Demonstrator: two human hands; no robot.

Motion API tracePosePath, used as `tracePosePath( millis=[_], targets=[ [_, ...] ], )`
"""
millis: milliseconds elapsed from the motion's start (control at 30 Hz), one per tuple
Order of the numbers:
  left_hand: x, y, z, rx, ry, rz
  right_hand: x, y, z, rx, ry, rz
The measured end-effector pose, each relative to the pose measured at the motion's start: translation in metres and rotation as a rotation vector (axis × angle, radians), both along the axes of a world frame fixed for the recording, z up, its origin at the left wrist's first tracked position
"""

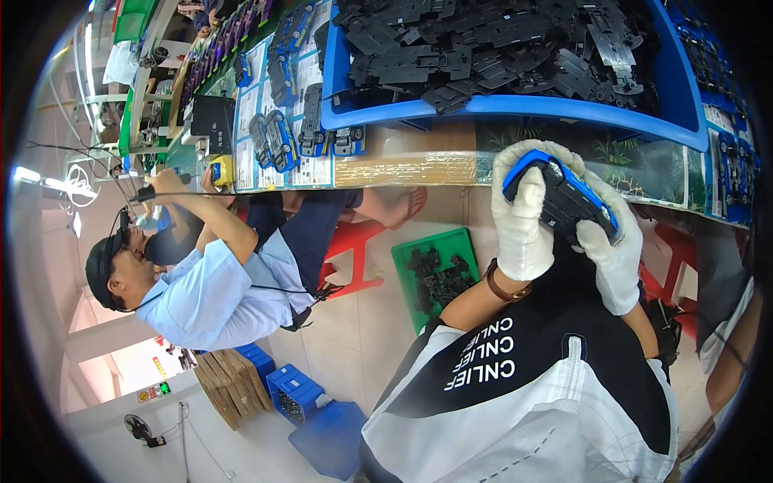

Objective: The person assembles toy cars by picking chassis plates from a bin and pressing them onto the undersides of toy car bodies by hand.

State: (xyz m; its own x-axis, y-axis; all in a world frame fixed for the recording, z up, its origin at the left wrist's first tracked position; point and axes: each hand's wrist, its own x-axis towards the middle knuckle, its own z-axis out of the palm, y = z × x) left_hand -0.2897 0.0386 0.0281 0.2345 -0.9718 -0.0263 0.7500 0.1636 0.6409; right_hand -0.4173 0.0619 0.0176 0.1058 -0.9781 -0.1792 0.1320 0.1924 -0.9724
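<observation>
Black-white sleeve (515, 378); both gloved hands grip blue toy car (564, 197); tiled floor (362, 322).

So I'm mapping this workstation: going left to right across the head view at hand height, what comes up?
Co-worker in a light blue shirt → red stool → green tray of black parts → left hand → blue toy car → right hand.

Blue toy car body (564, 197), glossy moulded plastic with matt black underside, held in left hand (522, 221) and right hand (616, 253), both in white knitted cloth gloves. Above it: blue plastic tray (499, 106), smooth, holding matt black plastic chassis parts (499, 48). Below-left of the car: green plastic tray (407, 270).
</observation>
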Motion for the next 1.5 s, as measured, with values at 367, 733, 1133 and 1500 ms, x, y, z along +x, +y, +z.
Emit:
tracePosePath(
  millis=[367, 733, 1133, 1500],
  targets=[
    [0.000, -0.006, -0.017, 0.040, 0.044, -0.060, -0.005, -0.003, -0.007, -0.133, 0.118, -0.122],
    [0.003, 0.010, -0.013, 0.073, 0.144, -0.170, -0.003, -0.002, 0.009, -0.207, 0.042, -0.075],
    [-0.003, 0.007, -0.023, 0.044, -0.025, -0.151, -0.004, 0.002, 0.000, -0.142, 0.046, -0.060],
    [-0.007, 0.006, -0.043, 0.098, -0.121, -0.090, -0.015, -0.001, 0.008, 0.113, 0.014, -0.028]
  ],
)
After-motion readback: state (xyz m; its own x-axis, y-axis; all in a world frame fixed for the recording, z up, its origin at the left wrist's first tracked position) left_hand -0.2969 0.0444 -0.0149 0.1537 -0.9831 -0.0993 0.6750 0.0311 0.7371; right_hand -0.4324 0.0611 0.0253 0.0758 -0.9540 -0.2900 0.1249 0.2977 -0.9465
